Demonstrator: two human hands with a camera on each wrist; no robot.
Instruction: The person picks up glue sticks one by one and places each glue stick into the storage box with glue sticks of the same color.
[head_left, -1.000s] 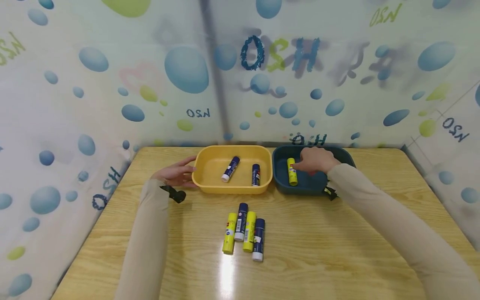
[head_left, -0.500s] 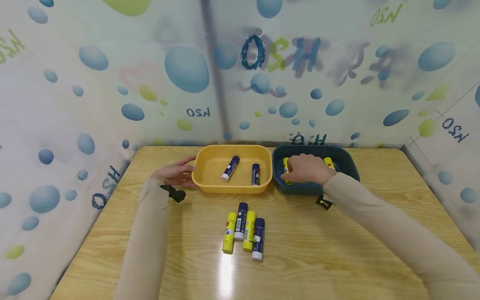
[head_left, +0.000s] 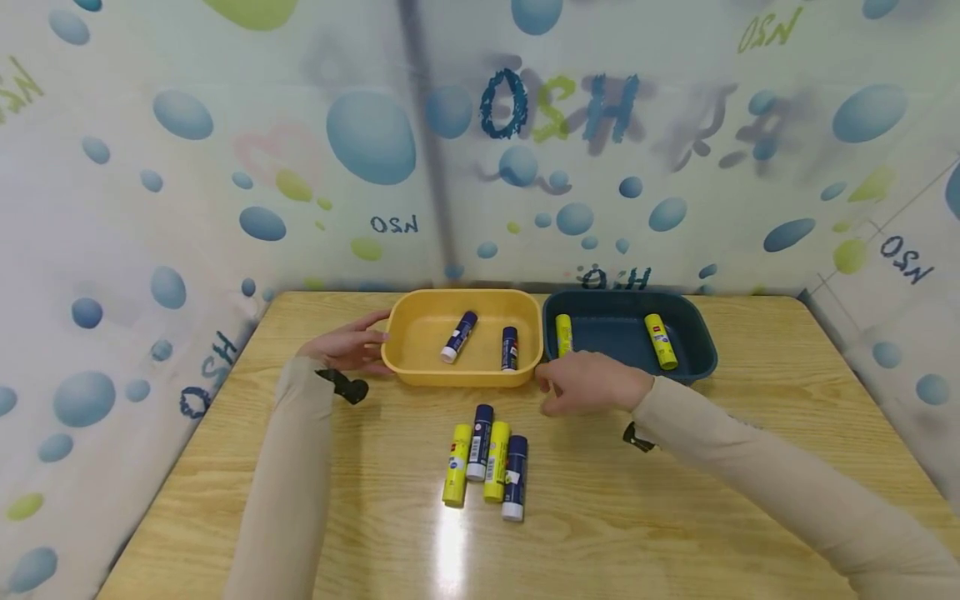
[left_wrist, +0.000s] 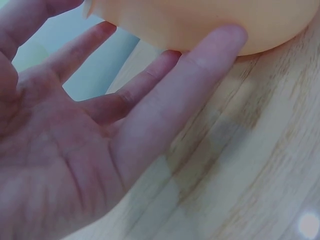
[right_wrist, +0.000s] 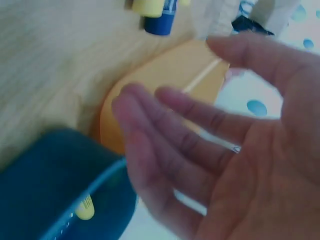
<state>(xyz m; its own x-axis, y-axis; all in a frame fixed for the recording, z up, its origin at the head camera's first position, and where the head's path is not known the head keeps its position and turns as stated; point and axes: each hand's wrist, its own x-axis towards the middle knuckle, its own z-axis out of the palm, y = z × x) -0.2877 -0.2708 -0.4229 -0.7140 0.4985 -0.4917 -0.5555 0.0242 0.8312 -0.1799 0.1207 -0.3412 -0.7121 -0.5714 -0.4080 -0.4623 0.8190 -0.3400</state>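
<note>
Navy tray (head_left: 611,329) partly behind right fingers (head_left: 562,373), beside yellow tray (head_left: 420,337)

The yellow-orange tray (head_left: 463,379) contains two dark blue glue sticks (head_left: 459,337), one lying slanted. Just beside, the dark teal tray (head_left: 611,333) contains two yellow glue sticks (head_left: 661,342). Before them four more sticks (head_left: 498,462) lie closely, yellow and blue alternating.

I am at a wood-grain table (head_left: 390,533), screened off like a small indoor booth. A pale sheet (head_left: 480,200) printed with blue and green drops and backwards H2O lettering stands along the far edge; similar sheeting (head_left: 52,200) closes the left and right sides. Glue sticks (head_left: 481,442), a yellow tray (head_left: 457,379) and a dark blue tray (head_left: 613,333) would suit home, office or classroom, so I cannot tell which.
</note>
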